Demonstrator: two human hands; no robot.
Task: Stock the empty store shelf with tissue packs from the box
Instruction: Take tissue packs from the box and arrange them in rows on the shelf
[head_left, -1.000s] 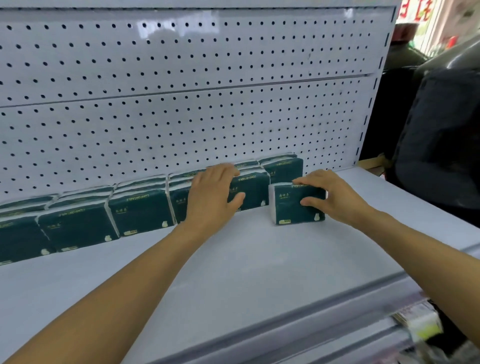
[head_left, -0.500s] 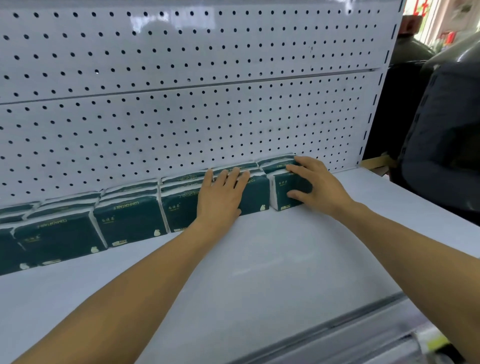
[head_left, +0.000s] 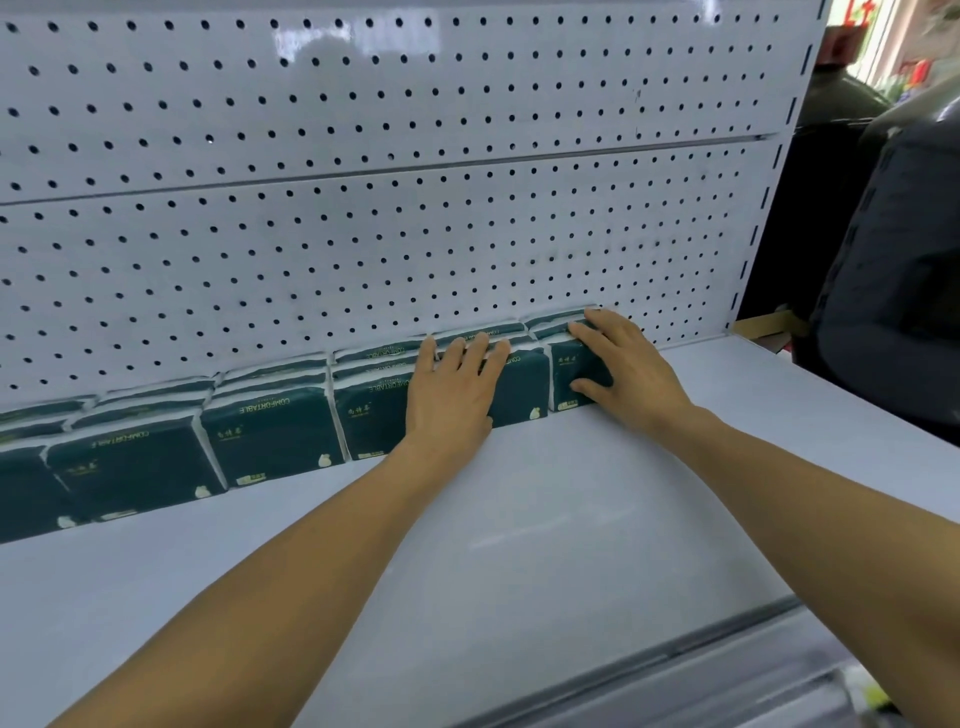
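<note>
Several dark green tissue packs (head_left: 275, 436) stand in a row along the back of the white shelf (head_left: 519, 545), against the pegboard. My left hand (head_left: 454, 387) lies flat with straight fingers on the front of a pack near the row's right end. My right hand (head_left: 626, 366) grips the rightmost tissue pack (head_left: 571, 371), fingers over its top and thumb on its front face. That pack stands in line with the row. The box is not in view.
A white pegboard back panel (head_left: 415, 208) rises behind the row. The shelf's right end (head_left: 779, 384) borders dark objects (head_left: 893, 260) and a bit of cardboard (head_left: 763, 325). The shelf's front lip (head_left: 675, 660) runs across the lower right.
My right hand slid the rightmost pack back from the shelf's middle into the row. My left hand flattened against the neighbouring packs. The camera moved closer.
</note>
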